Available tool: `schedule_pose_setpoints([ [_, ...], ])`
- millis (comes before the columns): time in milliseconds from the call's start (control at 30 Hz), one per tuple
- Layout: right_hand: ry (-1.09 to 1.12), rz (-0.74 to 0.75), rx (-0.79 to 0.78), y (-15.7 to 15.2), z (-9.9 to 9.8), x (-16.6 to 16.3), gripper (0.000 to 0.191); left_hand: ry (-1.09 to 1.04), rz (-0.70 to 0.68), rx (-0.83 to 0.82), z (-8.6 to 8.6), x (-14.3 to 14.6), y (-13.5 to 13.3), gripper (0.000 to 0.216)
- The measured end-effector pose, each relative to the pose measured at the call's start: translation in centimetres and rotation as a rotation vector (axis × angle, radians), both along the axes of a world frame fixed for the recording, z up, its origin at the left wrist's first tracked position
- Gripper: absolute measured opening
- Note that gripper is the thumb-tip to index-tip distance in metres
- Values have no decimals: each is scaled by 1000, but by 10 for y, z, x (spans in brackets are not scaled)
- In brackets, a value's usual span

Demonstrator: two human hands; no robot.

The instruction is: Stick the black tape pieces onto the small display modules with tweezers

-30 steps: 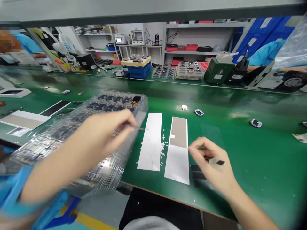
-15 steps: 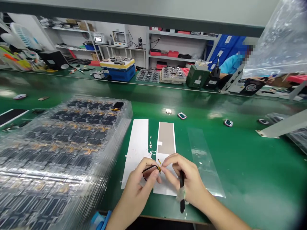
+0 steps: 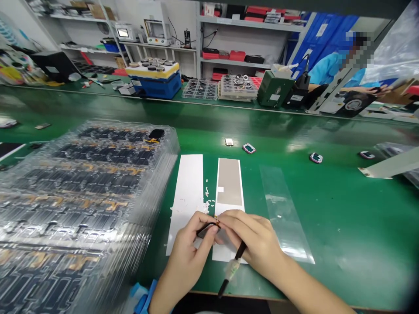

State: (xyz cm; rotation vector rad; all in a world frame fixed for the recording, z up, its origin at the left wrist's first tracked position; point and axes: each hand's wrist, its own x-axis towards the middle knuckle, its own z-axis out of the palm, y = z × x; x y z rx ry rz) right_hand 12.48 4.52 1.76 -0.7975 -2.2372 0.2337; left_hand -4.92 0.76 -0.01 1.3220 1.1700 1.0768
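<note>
Between the thumb and fingers of my left hand point(image 3: 188, 250) is a small black screen point(image 3: 204, 228) with a thin orange flex cable point(image 3: 216, 217) at its far edge. The fingertips of my right hand point(image 3: 262, 240) are closed beside that cable; exactly what they pinch is too small to tell. A black stick-like tool point(image 3: 224, 288), wrapped partway in clear tape, is held in the same hand and points down toward the table edge. Beneath the hands lie a white paper strip point(image 3: 190, 183) and a second strip with a grey-brown panel point(image 3: 230, 179).
At left stands a tall stack of clear plastic trays point(image 3: 108, 179) holding dark screens. A transparent film strip point(image 3: 288, 218) lies at right. Small white scraps point(image 3: 207, 192) are scattered between the paper strips. Several watch-like parts point(image 3: 249, 148) sit farther back. A person point(image 3: 327, 69) works across the bench.
My right hand has turned over, its fingers closing in near the flex cable, and the black tool now slants to the lower left. The camera view has tilted downward.
</note>
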Motion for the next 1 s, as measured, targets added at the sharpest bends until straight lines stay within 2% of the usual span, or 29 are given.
schedule_pose_setpoints([
  [100,-108,-32,56,-2,-2,-3,21,70,2,38,-1,-1,0,11],
  [167,-115,-42,14,-3,-2,-5,19,105,5,43,-1,0,0,11],
  [233,-48,-56,-147,0,1,-6,16,131,12,30,0,0,0,10],
  [300,24,-71,-401,8,6,-7,13,122,-5,14,1,0,-2,10],
  [367,45,-59,-606,18,10,-9,13,96,-85,2,4,0,-5,10],
  [467,23,-50,-702,34,10,-15,12,98,-260,-6,8,-1,-9,13],
  [533,34,-84,-719,41,7,-18,14,97,-292,-9,9,-2,-10,13],
  [633,95,-82,-792,42,3,-19,13,33,-221,-35,8,-2,-11,14],
  [767,215,37,-991,34,5,-16,8,-107,-59,-121,2,-2,-10,18],
  [867,310,119,-1138,26,7,-15,26,-144,14,-126,-1,-2,-9,18],
  [1000,435,142,-1253,20,5,-16,35,-127,50,-95,-1,-1,-7,18],
])
